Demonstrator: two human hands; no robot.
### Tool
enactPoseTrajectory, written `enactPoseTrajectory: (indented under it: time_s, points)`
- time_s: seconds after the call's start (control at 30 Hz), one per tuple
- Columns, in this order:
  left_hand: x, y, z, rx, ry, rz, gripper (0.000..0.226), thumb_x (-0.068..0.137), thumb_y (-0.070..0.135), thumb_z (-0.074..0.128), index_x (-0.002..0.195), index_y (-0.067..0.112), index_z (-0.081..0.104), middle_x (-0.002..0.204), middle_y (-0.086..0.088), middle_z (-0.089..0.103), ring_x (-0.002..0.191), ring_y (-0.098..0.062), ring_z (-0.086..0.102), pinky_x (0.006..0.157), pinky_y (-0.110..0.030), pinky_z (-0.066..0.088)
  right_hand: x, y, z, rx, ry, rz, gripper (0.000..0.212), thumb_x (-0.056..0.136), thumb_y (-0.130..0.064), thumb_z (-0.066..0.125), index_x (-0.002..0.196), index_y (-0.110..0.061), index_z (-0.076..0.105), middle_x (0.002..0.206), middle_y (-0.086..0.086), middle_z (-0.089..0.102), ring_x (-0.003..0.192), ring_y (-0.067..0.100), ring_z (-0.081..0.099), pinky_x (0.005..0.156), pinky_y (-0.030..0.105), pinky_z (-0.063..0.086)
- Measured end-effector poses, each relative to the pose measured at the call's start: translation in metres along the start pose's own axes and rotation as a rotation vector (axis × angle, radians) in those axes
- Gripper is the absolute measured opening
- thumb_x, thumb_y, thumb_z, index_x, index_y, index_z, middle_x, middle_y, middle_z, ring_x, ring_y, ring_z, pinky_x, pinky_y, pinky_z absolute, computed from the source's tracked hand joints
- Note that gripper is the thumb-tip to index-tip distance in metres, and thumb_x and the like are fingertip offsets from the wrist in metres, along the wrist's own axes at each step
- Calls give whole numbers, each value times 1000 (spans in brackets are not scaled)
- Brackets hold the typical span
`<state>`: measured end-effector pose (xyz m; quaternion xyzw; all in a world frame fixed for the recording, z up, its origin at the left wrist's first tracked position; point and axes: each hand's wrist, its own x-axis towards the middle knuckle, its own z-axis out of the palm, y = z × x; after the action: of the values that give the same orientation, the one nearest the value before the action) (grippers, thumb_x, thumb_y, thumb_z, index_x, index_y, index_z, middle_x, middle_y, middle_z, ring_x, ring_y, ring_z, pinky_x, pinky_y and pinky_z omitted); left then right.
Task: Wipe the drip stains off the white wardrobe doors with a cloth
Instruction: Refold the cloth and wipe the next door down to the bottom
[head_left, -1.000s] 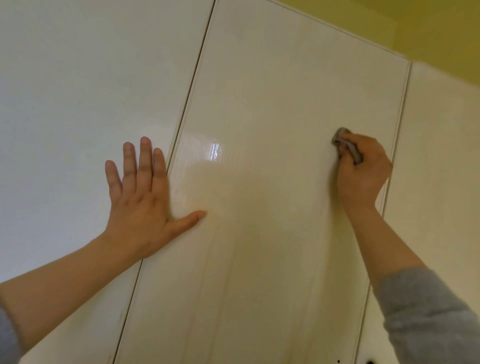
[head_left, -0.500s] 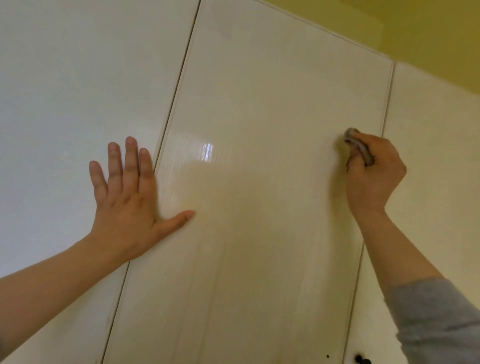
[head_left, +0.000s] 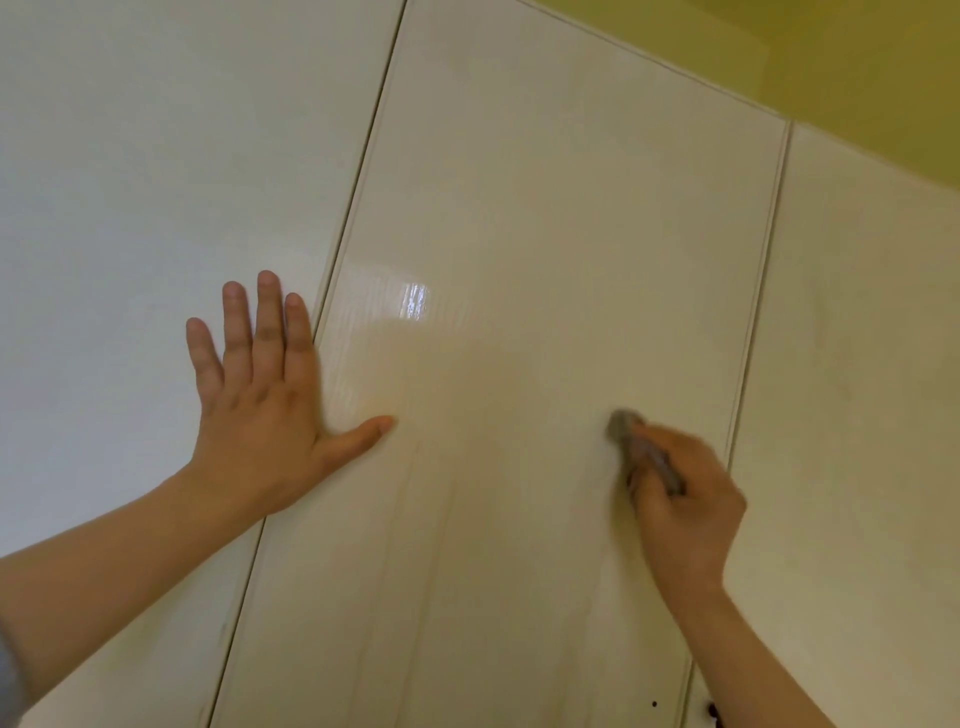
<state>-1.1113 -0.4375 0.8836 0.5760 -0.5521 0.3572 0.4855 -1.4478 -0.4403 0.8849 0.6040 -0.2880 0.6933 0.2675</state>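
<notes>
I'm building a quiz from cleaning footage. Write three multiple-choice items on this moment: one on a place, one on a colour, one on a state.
1. Which door does the grey cloth touch?
A) left door
B) middle door
C) right door

2. What colour is the wall at top right?
A) blue
B) yellow
C) grey

3. How is the left hand?
A) flat, fingers straight
B) a fist
C) gripping a handle

Answers:
1. B: the right hand presses the cloth there.
2. B: the strip of wall is plainly yellow.
3. A: it lies flat and holds nothing.
</notes>
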Motion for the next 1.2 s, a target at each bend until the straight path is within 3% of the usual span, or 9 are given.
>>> enactPoseTrajectory:
  time_s: [0.1,0.27,0.47,0.6,0.77,0.93,1.1,1.17,1.2]
  points:
    - [0,0,0,-2,-2,5,127,71,91,23,154,-2,1,163,-21,-9,150,-35,-17,117,-62,-5,71,19,-8,-78,159,23,31,79,0,58,103,-11,76,99,9,73,93,27,68,87,42,54]
    - [0,0,1,2,9,6,126,72,91,24,154,-3,4,163,-22,-6,150,-36,-15,117,-63,-3,142,45,-15,-43,169,46,25,88,-2,57,107,-6,73,108,1,68,103,15,64,97,13,44]
    - [0,0,0,2,0,2,127,72,92,22,154,-2,2,163,-21,-8,150,-36,-16,117,-62,-5,50,52,-5,-124,189,-21,21,87,-4,59,103,-5,73,103,11,71,93,24,65,88,16,45]
    - [1,1,-3,7,-17,-8,128,70,93,18,155,-1,-2,163,-20,-12,150,-35,-18,117,-61,-6,-14,35,-10,-13,101,44,22,86,-5,60,102,-11,73,107,5,71,98,20,67,92,24,50]
    - [0,2,-4,9,-32,-3,128,70,94,15,154,-2,0,163,-22,-9,150,-38,-14,116,-60,-8,-3,32,-23,45,159,123,21,90,-4,62,106,-10,74,104,4,72,97,22,67,90,36,54]
    - [-1,1,-6,-1,-20,-4,126,71,92,19,154,-2,2,163,-23,-6,150,-39,-11,116,-59,-7,34,42,-19,-34,233,158,23,94,-5,61,112,-16,71,108,0,69,101,14,65,93,20,49]
    - [0,3,-7,-11,-22,-8,126,71,92,20,154,-1,2,163,-22,-7,150,-38,-12,116,-57,-9,-49,18,0,-83,251,206,22,91,-1,60,106,-11,72,104,4,70,95,12,63,85,11,46]
    - [-1,4,-8,-6,-35,-6,127,70,92,19,155,-1,0,163,-21,-9,150,-37,-14,116,-57,-9,-76,10,-3,4,176,242,24,89,0,62,103,-17,72,104,2,71,96,19,67,88,17,50]
    - [0,4,-8,-6,-42,-6,127,70,92,18,155,-1,0,163,-21,-10,150,-37,-15,116,-57,-9,-82,8,-7,63,148,274,26,89,2,65,102,-19,73,103,0,71,94,21,68,87,27,55]
